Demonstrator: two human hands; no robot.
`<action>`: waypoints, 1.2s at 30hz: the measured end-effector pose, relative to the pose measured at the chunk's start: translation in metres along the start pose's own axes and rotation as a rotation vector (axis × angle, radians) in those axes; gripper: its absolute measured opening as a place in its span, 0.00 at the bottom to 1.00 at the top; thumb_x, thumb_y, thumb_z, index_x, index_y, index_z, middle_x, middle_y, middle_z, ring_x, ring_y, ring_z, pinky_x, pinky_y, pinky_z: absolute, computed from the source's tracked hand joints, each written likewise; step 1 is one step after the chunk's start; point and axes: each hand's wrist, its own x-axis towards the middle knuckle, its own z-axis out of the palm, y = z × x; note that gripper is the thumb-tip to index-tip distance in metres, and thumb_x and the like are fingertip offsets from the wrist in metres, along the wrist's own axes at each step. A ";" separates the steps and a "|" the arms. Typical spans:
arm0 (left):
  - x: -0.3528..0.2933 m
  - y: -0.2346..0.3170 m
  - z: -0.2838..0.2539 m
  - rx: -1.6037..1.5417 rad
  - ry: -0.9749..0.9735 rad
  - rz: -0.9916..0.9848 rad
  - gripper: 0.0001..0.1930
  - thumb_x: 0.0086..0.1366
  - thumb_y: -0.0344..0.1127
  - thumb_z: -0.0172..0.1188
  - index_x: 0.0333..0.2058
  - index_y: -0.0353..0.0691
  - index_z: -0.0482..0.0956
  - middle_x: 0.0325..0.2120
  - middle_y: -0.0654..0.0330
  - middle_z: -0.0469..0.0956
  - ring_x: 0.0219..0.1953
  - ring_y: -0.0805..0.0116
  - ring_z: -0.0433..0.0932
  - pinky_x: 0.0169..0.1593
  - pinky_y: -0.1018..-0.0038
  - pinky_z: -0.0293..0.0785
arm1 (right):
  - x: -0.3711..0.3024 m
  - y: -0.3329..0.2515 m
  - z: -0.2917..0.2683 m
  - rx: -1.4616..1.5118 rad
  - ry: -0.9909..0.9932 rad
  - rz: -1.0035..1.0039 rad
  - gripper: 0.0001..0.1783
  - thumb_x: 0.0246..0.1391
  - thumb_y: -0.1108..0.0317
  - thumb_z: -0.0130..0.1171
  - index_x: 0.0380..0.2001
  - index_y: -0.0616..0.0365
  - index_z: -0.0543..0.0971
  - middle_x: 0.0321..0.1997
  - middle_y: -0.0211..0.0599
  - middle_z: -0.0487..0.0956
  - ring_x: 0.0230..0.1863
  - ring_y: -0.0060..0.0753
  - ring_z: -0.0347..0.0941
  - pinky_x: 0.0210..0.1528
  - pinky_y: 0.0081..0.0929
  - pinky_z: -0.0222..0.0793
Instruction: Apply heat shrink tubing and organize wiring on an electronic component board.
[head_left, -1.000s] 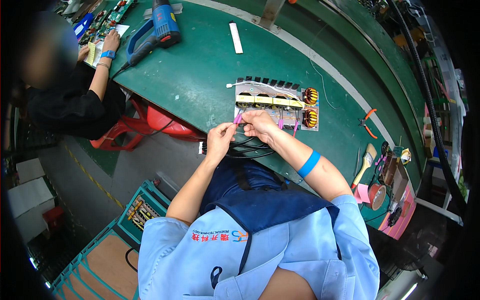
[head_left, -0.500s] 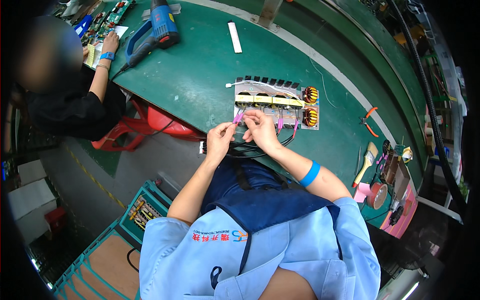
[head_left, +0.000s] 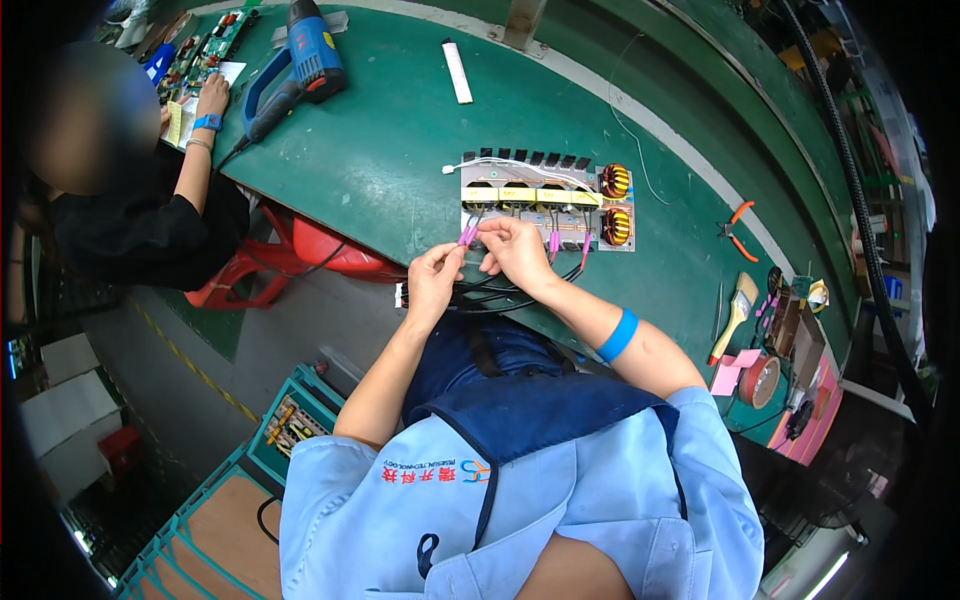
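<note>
A circuit board [head_left: 547,222] with yellow-banded transformers [head_left: 517,197] and two copper-wound coils [head_left: 617,227] lies on the green table. Pink sleeves [head_left: 467,233] cover wire joints along its near edge. My left hand [head_left: 434,277] pinches a sleeved wire at the board's near left corner. Right beside it, my right hand [head_left: 517,251] has its fingers closed at the same pink sleeves; the fingertips partly hide them. Black cables [head_left: 490,298] run below both hands at the table edge. Two further pink sleeves [head_left: 554,244] stand to the right of my right hand.
A blue heat gun [head_left: 312,62] rests at the far left, near a co-worker's hand [head_left: 213,96]. Orange-handled pliers [head_left: 741,232], a brush [head_left: 740,308] and a tape roll [head_left: 759,382] lie to the right. A red stool [head_left: 325,245] stands left of the table edge.
The view has shifted slightly, moving the board and tools a little in the picture. Both hands stay at the pink sleeves, with my fingers slightly repositioned.
</note>
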 end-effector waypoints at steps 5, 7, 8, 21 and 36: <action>0.000 -0.002 0.000 -0.006 0.011 -0.002 0.09 0.52 0.33 0.50 0.27 0.32 0.73 0.15 0.64 0.71 0.15 0.82 0.66 0.20 0.87 0.63 | 0.005 -0.003 -0.002 -0.041 -0.038 0.036 0.07 0.44 0.75 0.46 0.28 0.69 0.68 0.19 0.36 0.71 0.12 0.20 0.67 0.10 0.12 0.61; 0.000 -0.001 0.001 0.002 0.013 -0.001 0.09 0.52 0.33 0.50 0.27 0.32 0.73 0.15 0.64 0.71 0.15 0.82 0.66 0.20 0.87 0.62 | 0.007 -0.002 -0.002 -0.061 -0.042 0.038 0.06 0.44 0.75 0.46 0.26 0.69 0.68 0.18 0.36 0.71 0.11 0.20 0.67 0.09 0.12 0.61; 0.000 0.000 0.001 0.002 0.011 0.000 0.09 0.52 0.33 0.50 0.27 0.32 0.73 0.15 0.64 0.71 0.15 0.82 0.66 0.20 0.87 0.62 | 0.009 -0.003 -0.003 -0.060 -0.040 0.037 0.06 0.44 0.75 0.46 0.26 0.69 0.68 0.18 0.36 0.71 0.11 0.20 0.67 0.09 0.12 0.61; -0.001 0.004 -0.001 -0.044 -0.023 -0.038 0.09 0.52 0.33 0.49 0.27 0.33 0.73 0.15 0.66 0.70 0.15 0.83 0.64 0.20 0.87 0.61 | 0.021 -0.013 -0.003 -0.052 -0.147 0.319 0.07 0.45 0.73 0.43 0.24 0.67 0.69 0.19 0.37 0.71 0.12 0.23 0.67 0.08 0.16 0.62; -0.001 0.003 0.000 -0.020 0.001 -0.044 0.08 0.52 0.33 0.50 0.27 0.33 0.73 0.15 0.66 0.70 0.15 0.83 0.64 0.19 0.88 0.60 | 0.025 -0.006 0.002 -0.101 -0.112 0.303 0.05 0.45 0.75 0.41 0.22 0.65 0.66 0.20 0.38 0.71 0.12 0.22 0.67 0.08 0.14 0.61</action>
